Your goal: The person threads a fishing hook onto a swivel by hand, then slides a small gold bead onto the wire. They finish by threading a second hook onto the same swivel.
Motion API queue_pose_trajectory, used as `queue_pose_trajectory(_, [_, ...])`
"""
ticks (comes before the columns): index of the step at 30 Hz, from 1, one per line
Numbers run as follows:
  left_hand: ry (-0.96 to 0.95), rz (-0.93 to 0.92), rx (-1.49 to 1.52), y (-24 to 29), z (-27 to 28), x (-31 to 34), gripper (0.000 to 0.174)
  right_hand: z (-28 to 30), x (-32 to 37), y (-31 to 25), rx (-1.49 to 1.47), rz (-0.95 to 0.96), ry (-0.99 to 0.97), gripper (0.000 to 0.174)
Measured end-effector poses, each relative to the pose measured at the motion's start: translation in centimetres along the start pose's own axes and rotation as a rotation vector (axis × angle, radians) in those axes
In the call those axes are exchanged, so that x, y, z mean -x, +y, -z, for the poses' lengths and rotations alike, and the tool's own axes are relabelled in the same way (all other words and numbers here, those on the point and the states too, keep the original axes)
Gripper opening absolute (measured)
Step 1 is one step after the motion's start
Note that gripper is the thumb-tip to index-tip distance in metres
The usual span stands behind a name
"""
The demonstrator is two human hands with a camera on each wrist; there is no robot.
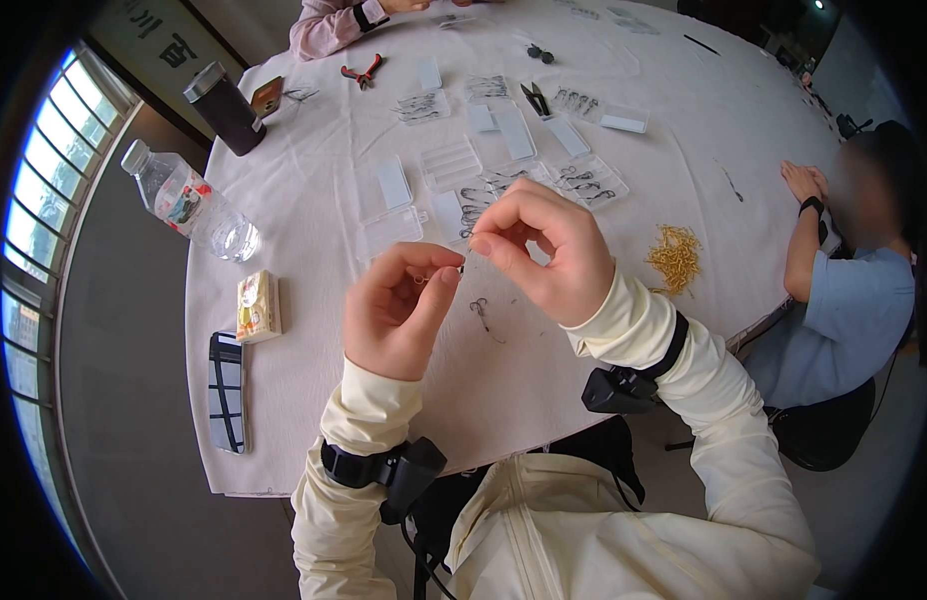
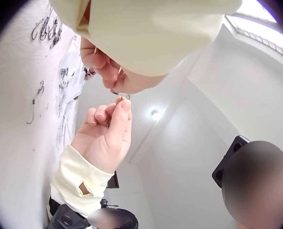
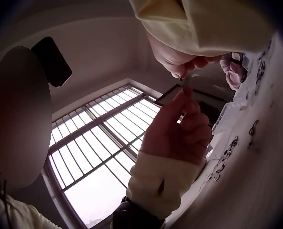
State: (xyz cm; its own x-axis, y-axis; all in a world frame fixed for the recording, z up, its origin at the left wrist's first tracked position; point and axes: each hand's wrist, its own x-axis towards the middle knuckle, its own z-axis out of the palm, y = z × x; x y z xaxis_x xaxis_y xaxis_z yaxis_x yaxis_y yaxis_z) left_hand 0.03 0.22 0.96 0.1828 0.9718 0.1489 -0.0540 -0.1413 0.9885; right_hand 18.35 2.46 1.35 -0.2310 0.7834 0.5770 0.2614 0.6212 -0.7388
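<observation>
Above the table, the left hand (image 1: 399, 315) pinches a tiny dark metal piece (image 1: 462, 268) between thumb and index finger; small pale rings (image 1: 420, 279) show by its curled fingers. Close beside it, the right hand (image 1: 554, 250) has thumb and index fingertip together on something too small to make out. The left wrist view shows the left hand (image 2: 115, 76) just above the right hand (image 2: 105, 136), with fine metal between their tips. In the right wrist view the right hand (image 3: 172, 55) and left hand (image 3: 175, 131) nearly meet. Below the hands, a dark hook piece (image 1: 480, 312) lies on the cloth.
Clear boxes of dark hooks (image 1: 589, 182), pliers (image 1: 362, 72) and cutters (image 1: 535, 98) lie beyond the hands. Gold-coloured pieces (image 1: 676, 258) are piled at right. A water bottle (image 1: 199, 207), dark flask (image 1: 226, 108) and tissue pack (image 1: 258, 307) stand left. People sit across and at right.
</observation>
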Motion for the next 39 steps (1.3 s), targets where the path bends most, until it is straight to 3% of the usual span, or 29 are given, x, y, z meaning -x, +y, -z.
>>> queue_pose_trajectory(39, [-0.048,0.016,0.074,-0.19,-0.21,0.22,0.009,-0.61,0.16,-0.31,0.035,0.018,0.072,0.005])
